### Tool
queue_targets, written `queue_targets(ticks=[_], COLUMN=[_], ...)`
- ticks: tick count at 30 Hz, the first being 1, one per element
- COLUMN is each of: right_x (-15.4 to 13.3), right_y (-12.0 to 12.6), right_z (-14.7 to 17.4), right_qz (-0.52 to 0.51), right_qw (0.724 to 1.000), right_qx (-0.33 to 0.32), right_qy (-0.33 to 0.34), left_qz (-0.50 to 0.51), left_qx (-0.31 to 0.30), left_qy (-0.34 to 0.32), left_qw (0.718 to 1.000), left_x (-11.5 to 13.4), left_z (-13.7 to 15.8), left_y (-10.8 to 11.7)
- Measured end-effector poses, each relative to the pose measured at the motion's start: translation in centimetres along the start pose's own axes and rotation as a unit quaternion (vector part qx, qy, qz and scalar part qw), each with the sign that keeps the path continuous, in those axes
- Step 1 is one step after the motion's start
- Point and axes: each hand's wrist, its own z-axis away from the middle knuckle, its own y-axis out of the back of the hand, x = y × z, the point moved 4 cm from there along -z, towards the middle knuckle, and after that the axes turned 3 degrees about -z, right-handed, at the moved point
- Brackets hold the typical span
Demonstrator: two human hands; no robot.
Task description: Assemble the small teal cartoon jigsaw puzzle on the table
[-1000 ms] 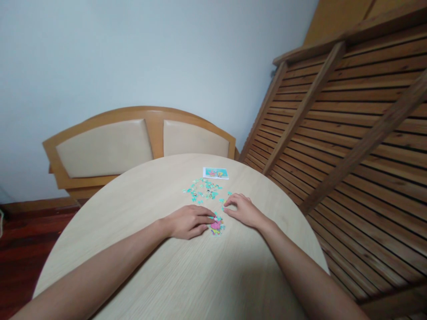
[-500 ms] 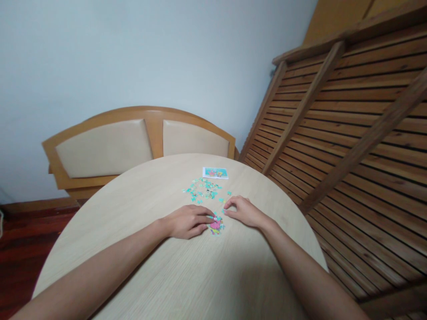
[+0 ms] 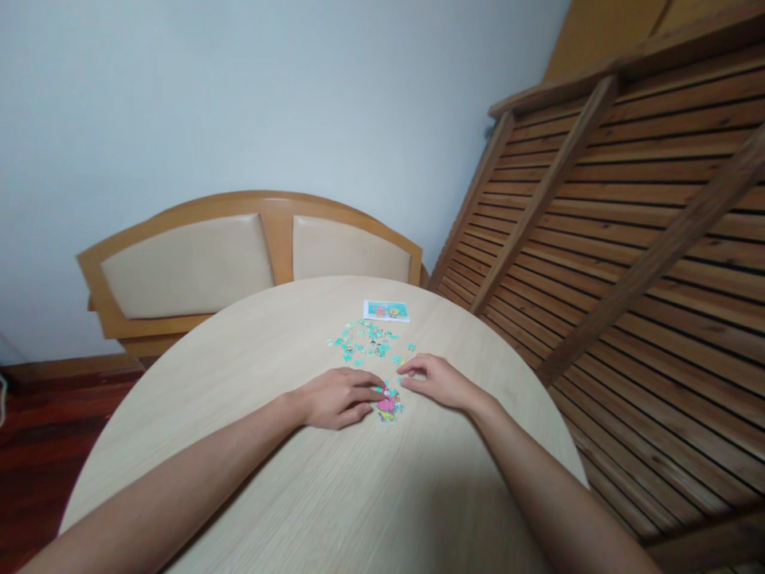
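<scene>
My left hand (image 3: 340,399) lies flat on the table, its outstretched fingertips resting on the left edge of a partly joined jigsaw puzzle (image 3: 388,405) with a pink figure and a yellow patch. Just right of and above this joined part is my right hand (image 3: 436,380). Its thumb and forefinger are apart, near the tabletop, and no piece shows clearly between them. By its fingertips lies a loose teal puzzle piece (image 3: 397,359). Farther off spreads a pile of loose puzzle pieces (image 3: 364,339), mostly teal. Behind the pile is a picture card (image 3: 386,311) with a pink and a yellow figure.
Everything lies on a round, pale wooden table (image 3: 287,494). Past its far edge stands a wooden headboard (image 3: 275,239) with cream panels, against a pale wall. A slatted wooden frame (image 3: 621,263) leans along the right side. Dark red flooring (image 3: 53,422) shows at the left.
My right hand's fingers have straightened and shifted slightly left and down, towards the thumb. The left hand stays in place on the joined pieces.
</scene>
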Motion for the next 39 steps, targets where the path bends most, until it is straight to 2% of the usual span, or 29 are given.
queue_targets(ticks=[4, 11, 15, 18, 23, 26, 32, 36, 39], right_x=[-0.2, 0.8, 0.8, 0.1, -1.3, -2.0, -3.1, -3.4, -3.4], right_y=[-0.3, -0.7, -0.8, -0.9, -1.5, -2.3, -3.0, -3.2, -2.9], right_z=[-0.3, -0.3, -0.1, -0.1, -0.5, -0.6, -0.7, -0.8, -0.6], right_qz=[0.021, 0.021, -0.010, -0.074, -0.190, -0.242, -0.265, -0.268, -0.219], right_qw=[1.000, 1.000, 0.999, 0.997, 0.981, 0.969, 0.963, 0.963, 0.975], right_qx=[-0.001, -0.013, -0.019, -0.022, -0.021, -0.032, -0.011, -0.007, -0.007], right_qy=[0.018, -0.004, -0.024, -0.024, -0.035, -0.046, -0.044, -0.037, -0.014], left_qz=[0.003, -0.001, -0.014, -0.007, 0.079, 0.147, 0.265, 0.291, 0.275], left_qx=[0.017, 0.030, 0.043, 0.066, 0.122, 0.147, 0.178, 0.170, 0.162], left_qy=[0.000, 0.026, 0.063, 0.101, 0.212, 0.250, 0.250, 0.243, 0.250], left_qw=[1.000, 0.999, 0.997, 0.993, 0.966, 0.946, 0.914, 0.910, 0.914], left_x=[-0.1, -0.4, -0.6, -0.9, -1.8, -2.1, -2.3, -2.5, -2.8], left_z=[0.0, 0.0, 0.0, -0.1, -0.3, -0.3, -0.4, -0.5, -0.3], left_y=[0.0, 0.0, 0.2, 0.2, -0.1, -0.5, -1.0, -1.5, -1.8])
